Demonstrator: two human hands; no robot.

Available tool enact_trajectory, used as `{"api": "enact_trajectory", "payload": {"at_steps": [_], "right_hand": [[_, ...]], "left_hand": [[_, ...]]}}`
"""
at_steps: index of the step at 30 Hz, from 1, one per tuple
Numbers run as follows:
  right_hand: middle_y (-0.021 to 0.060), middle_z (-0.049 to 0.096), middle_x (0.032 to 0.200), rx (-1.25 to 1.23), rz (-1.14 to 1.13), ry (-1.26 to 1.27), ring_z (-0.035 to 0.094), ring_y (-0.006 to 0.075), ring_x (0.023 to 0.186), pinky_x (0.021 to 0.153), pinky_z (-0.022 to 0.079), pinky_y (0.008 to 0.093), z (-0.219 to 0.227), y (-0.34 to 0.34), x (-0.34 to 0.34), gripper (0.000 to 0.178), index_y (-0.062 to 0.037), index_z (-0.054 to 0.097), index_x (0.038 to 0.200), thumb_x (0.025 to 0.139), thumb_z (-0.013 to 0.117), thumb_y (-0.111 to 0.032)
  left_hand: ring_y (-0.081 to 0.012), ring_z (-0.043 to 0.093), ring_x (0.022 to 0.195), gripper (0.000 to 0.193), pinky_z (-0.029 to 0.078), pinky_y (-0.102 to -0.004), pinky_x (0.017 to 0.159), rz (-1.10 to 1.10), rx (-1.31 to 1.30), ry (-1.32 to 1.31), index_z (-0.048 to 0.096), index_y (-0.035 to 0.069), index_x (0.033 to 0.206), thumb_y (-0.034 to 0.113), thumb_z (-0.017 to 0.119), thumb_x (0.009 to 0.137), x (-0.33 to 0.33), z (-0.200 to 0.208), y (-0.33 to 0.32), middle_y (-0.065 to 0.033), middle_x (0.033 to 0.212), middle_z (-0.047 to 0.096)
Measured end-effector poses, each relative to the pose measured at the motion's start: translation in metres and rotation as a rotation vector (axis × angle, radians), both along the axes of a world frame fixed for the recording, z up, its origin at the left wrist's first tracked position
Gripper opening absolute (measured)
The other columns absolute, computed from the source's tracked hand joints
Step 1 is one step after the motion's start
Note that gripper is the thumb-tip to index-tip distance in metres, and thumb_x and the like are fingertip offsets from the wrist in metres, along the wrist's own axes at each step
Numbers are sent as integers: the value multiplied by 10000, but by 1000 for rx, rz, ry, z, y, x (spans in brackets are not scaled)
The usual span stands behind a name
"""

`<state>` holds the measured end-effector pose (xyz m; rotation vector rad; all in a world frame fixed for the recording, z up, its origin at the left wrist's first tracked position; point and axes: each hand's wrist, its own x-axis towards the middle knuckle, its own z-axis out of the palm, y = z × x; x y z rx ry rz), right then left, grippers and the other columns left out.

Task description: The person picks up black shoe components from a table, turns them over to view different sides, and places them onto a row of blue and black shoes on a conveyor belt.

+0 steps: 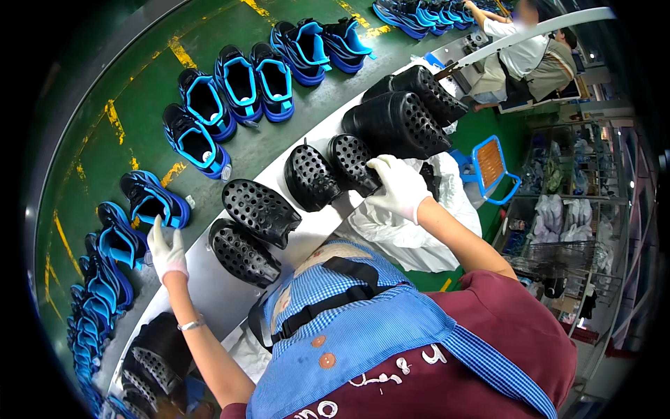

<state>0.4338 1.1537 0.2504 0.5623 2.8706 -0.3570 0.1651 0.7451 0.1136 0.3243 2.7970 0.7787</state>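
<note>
- A blue checked apron (335, 335) fills the near middle, over a maroon shirt.
- At the lower left, dark perforated forms (157, 359) stand bunched together by the left forearm.
- The left hand (167, 250), gloved in white, is raised at the far edge of the white counter (206, 300); its grip is empty, fingers apart, near a black-and-blue shoe (145, 190).
- A pair of black clogs (259, 209) lies on the counter between the two arms, holes upward.
- The right hand (399, 187), also gloved, touches the near end of a black clog (350, 157) on the counter; whether its grip is clamped or merely resting, I cannot tell.
- Another clog (307, 178) sits just left of that one.
- White sheeting (419, 234) lies crumpled below the right hand.
- Two larger black boots (391, 124) with perforated toes lie farther along the counter.
- Beyond the counter, more shoes (239, 82) line up on a green surface with yellow marks.
- To the right stands a blue-framed chair (490, 164); past it, a rack (572, 258).
- Two people (520, 52) sit at the far upper right.
</note>
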Motion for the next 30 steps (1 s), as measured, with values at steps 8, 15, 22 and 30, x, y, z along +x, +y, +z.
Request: {"api": "enact_trajectory", "payload": {"at_steps": [8,15,22,30], "right_hand": [[144,555,1133,-40,134,34,553,330,1015,875,465,409,-12,24,4,518,-46,563,1110,693,758,-285],[145,551,1132,-37,177,119,543,325,1024,870,458,409,-14,33,-2,585,-63,568,1131,656,780,-332],[148,564,1093,-86,229,40,550,318,1007,854,466,402,-13,41,-5,598,-93,579,1147,642,778,-344],[146,558,1104,-43,281,68,561,317,988,852,467,397,-15,50,-12,613,-82,585,1118,603,791,-343]], "left_hand": [[-211,622,938,455,487,-328,837,92,89,-48,531,116,1338,182,614,896,77,18,-6,-120,1194,575],[-224,627,971,378,489,-328,844,143,66,-149,590,80,1266,167,597,899,100,43,12,-130,1204,590],[-251,626,972,353,488,-333,863,81,105,-81,604,79,1239,162,589,897,103,33,17,-140,1176,609],[-229,641,922,339,502,-323,834,68,84,-145,611,88,1229,154,603,896,102,35,26,-138,1135,613]]}}
